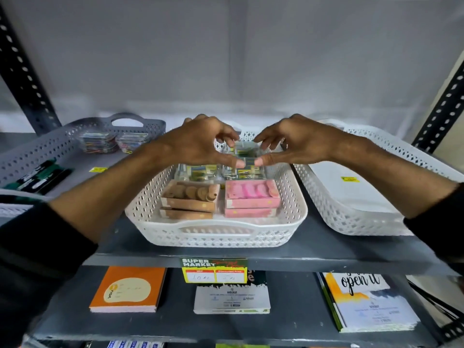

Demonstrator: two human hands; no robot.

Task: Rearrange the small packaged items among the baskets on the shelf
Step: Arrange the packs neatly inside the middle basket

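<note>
A white perforated basket (216, 234) stands at the middle of the shelf. Its front holds brown boxes (190, 197) on the left and pink boxes (252, 197) on the right. Behind them lie clear packs with green and yellow labels (200, 172). My left hand (198, 141) and my right hand (291, 141) meet over the basket's back half. Both pinch a stack of those clear packs (246, 153) between thumb and fingers. The lower part of the stack is partly hidden by my thumbs.
A grey basket (45, 149) on the left holds dark markers (37, 178) and colourful packets (113, 141). A white basket (356, 217) on the right holds white sheets. Notebooks (128, 290) lie on the lower shelf. A price tag (214, 271) hangs on the shelf edge.
</note>
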